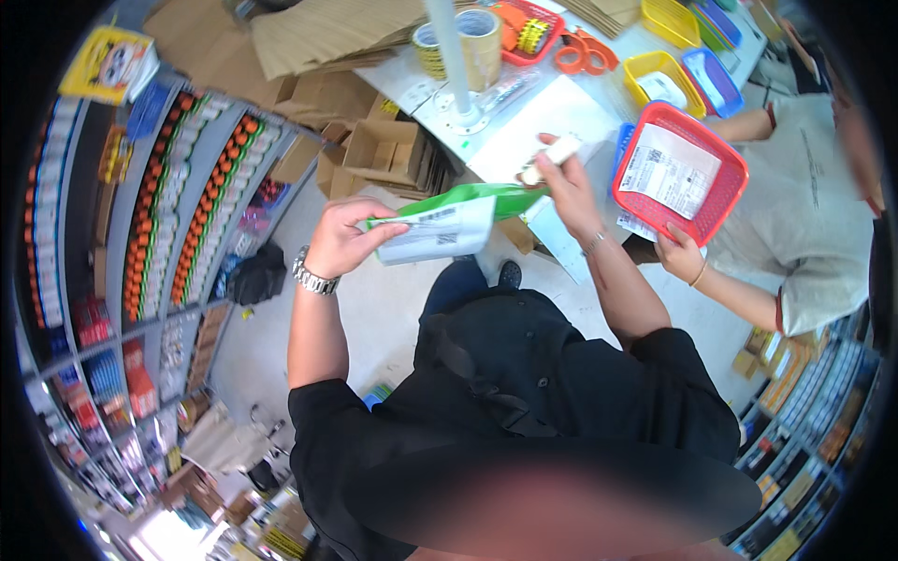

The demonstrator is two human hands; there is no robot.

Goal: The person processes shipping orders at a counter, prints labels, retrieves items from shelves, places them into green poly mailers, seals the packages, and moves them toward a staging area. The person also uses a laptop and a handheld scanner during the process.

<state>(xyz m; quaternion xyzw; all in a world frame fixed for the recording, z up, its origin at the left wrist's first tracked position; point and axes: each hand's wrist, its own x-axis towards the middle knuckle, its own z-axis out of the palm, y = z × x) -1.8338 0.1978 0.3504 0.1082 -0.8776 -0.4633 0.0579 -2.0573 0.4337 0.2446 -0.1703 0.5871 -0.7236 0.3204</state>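
Note:
My left hand (pixel 348 239) is closed on one end of a green plastic mailer bag (pixel 500 199), pinching it between thumb and fingers. A white barcode label (pixel 440 232) covers much of the bag's face and hangs in front of me. My right hand (pixel 571 192) is closed around a small whitish block-like object (pixel 558 155), whose exact kind I cannot make out. The bag's other end reaches that hand; whether its fingers also grip the bag is hidden. Below the bag the floor and my shoe show.
At right, another person's hand (pixel 681 252) holds a red plastic basket (pixel 731 182) with a printed slip inside. The table (pixel 412 86) bears tape rolls (pixel 479 51), orange scissors (pixel 585 53), a pole and coloured baskets. Cardboard boxes (pixel 385 150) and stocked shelves (pixel 150 215) stand left.

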